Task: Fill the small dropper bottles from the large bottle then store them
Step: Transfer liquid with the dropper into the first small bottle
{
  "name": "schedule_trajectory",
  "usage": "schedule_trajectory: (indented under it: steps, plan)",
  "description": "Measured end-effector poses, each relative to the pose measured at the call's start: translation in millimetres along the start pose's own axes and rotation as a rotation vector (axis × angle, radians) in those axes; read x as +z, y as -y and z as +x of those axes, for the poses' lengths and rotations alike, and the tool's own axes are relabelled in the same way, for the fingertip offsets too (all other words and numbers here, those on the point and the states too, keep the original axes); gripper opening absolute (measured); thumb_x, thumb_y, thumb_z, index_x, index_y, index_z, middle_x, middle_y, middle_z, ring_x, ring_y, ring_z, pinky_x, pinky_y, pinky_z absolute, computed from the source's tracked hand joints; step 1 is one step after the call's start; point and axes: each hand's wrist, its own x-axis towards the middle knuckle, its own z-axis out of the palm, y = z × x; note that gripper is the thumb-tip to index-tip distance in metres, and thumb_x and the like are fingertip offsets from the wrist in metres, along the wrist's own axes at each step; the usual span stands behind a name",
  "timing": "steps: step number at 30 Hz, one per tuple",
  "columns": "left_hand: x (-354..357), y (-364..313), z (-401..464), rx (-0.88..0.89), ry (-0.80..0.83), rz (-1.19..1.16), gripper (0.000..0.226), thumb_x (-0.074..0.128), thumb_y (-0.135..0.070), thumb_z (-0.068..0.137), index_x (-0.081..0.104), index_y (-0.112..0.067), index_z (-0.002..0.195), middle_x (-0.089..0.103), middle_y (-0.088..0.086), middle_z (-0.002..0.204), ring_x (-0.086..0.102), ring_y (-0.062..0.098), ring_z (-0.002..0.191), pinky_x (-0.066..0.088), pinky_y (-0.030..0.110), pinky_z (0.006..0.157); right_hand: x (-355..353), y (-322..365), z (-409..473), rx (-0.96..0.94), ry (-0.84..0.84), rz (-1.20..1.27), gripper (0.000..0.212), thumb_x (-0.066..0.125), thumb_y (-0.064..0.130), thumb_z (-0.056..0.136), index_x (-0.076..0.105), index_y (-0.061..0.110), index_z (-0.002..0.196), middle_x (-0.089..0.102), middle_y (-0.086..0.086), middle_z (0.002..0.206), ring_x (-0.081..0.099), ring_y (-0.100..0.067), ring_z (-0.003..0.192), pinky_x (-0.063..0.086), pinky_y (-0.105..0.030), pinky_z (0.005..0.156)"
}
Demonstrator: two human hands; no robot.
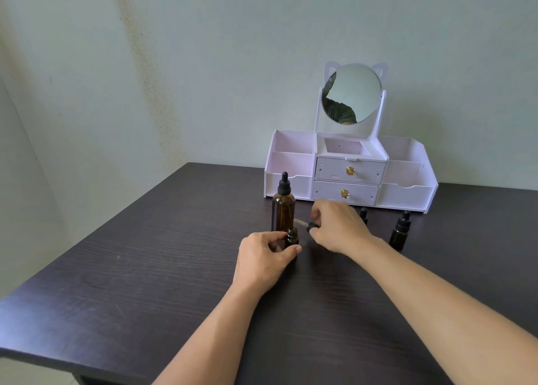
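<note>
1. Holding the open small bottle (292, 237) upright on the table (145, 282), the left hand (263, 258) has thumb and fingers curled round its body; the threaded neck stands clear above the thumb.
2. Right hand (334, 227) pinches the dropper cap (311, 226) by its dark collar. Glass pipette (300, 222) points left, nearly level, tip just beside the large bottle's lower body and a little above the open neck.
3. Large bottle (283, 210), amber, stands just behind the small one, toward the table's far edge. Its own dropper cap is on. Liquid level cannot be read.
4. Judgement: step in hand is uncapping or recapping the small bottle; which one cannot be told.
5. To do it well: keep the left-hand grip low and firm so the bottle does not tip; swing the pipette to vertical before lowering; centre the tip over the neck; avoid knocking the large bottle, which is close.
6. Two more small bottles, one (363, 215) partly hidden behind the right hand, one (401, 231) further right, both capped, near the far edge.
7. White organizer (349, 178) with mirror sits at the far edge, compartments open on top, both drawers closed. Likely storage place.
</note>
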Motion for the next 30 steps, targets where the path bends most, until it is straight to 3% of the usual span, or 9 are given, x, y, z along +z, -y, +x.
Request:
schedule_trajectory:
  steps: [4, 7, 12, 18, 21, 23, 26, 28, 30]
  plan:
    - [1, 2, 1, -0.018, -0.021, -0.006, 0.044, 0.078, -0.039, 0.078, 0.069, -0.022, 0.118, 0.061, -0.010, 0.067, 0.056, 0.003, 0.061, 0.045, 0.013, 0.062, -34, 2, -1, 0.017, -0.101, 0.101, 0.020, 0.066, 0.015, 0.072, 0.065, 0.018, 0.092, 0.065, -0.001, 0.093, 0.058, -0.023, 0.090, 0.049, -0.031, 0.078]
    - [1, 2, 1, -0.031, -0.028, -0.008, 0.045, 0.078, -0.039, 0.077, 0.069, -0.022, 0.118, 0.061, -0.010, 0.068, 0.056, 0.003, 0.063, 0.042, 0.011, 0.061, -59, 10, -6, -0.048, -0.079, 0.214, 0.013, 0.067, 0.012, 0.072, 0.068, 0.017, 0.084, 0.065, 0.004, 0.083, 0.059, -0.019, 0.075, 0.047, -0.034, 0.090]
    - [2, 0, 0, -0.041, -0.026, 0.005, 0.049, 0.078, -0.040, 0.078, 0.067, -0.020, 0.121, 0.062, -0.008, 0.071, 0.058, 0.005, 0.066, 0.043, 0.011, 0.062, -71, 22, -12, -0.155, -0.011, 0.204, 0.017, 0.066, 0.011, 0.074, 0.074, 0.019, 0.087, 0.070, 0.003, 0.086, 0.058, -0.007, 0.073, 0.044, -0.021, 0.069]
    - [1, 0, -1, -0.017, -0.008, 0.024, 0.045, 0.076, -0.038, 0.080, 0.068, -0.019, 0.120, 0.066, -0.002, 0.073, 0.058, 0.007, 0.066, 0.052, 0.023, 0.068, -61, 32, -14, -0.209, 0.079, 0.128, 0.026, 0.063, 0.010, 0.075, 0.074, 0.025, 0.094, 0.069, 0.005, 0.093, 0.061, -0.012, 0.087, 0.050, -0.027, 0.081]
    - [0, 0, -1, -0.019, -0.013, 0.022, 0.049, 0.076, -0.038, 0.080, 0.066, -0.018, 0.123, 0.064, -0.005, 0.071, 0.056, 0.004, 0.063, 0.045, 0.012, 0.061, -56, 36, -14, -0.253, 0.141, 0.080, 0.027, 0.064, 0.011, 0.084, 0.071, 0.025, 0.107, 0.057, 0.011, 0.088, 0.054, -0.010, 0.087, 0.042, -0.022, 0.078]
    - [1, -1, -1, -0.031, -0.016, 0.018, 0.049, 0.077, -0.039, 0.079, 0.067, -0.018, 0.122, 0.062, -0.007, 0.069, 0.055, 0.003, 0.061, 0.040, 0.008, 0.058, -51, 39, -13, -0.281, 0.177, 0.039, 0.028, 0.065, 0.014, 0.086, 0.066, 0.027, 0.111, 0.057, 0.008, 0.096, 0.054, -0.012, 0.094, 0.042, -0.025, 0.081]
    - [1, -1, -1, -0.032, 0.002, 0.010, 0.035, 0.077, -0.037, 0.079, 0.073, -0.022, 0.110, 0.062, -0.005, 0.067, 0.052, 0.004, 0.059, 0.046, 0.019, 0.057, -41, 41, -10, -0.278, 0.220, 0.007, 0.025, 0.068, 0.018, 0.084, 0.062, 0.029, 0.106, 0.061, -0.001, 0.109, 0.057, -0.020, 0.100, 0.049, -0.037, 0.088]
    - [1, -1, -1, -0.024, 0.002, 0.014, 0.023, 0.077, -0.036, 0.079, 0.076, -0.024, 0.098, 0.060, -0.005, 0.064, 0.050, 0.006, 0.057, 0.049, 0.029, 0.063, -39, 41, -9, -0.277, 0.236, -0.033, 0.017, 0.069, 0.021, 0.085, 0.062, 0.028, 0.100, 0.060, -0.002, 0.105, 0.058, -0.022, 0.096, 0.051, -0.038, 0.086]
    - [1, 0, -1, -0.016, 0.008, 0.019, 0.021, 0.077, -0.037, 0.079, 0.076, -0.026, 0.098, 0.060, -0.005, 0.062, 0.049, 0.006, 0.055, 0.047, 0.026, 0.060, -39, 43, -11, -0.284, 0.239, -0.059, 0.011, 0.068, 0.027, 0.086, 0.061, 0.025, 0.094, 0.058, -0.001, 0.096, 0.058, -0.022, 0.091, 0.050, -0.037, 0.080]
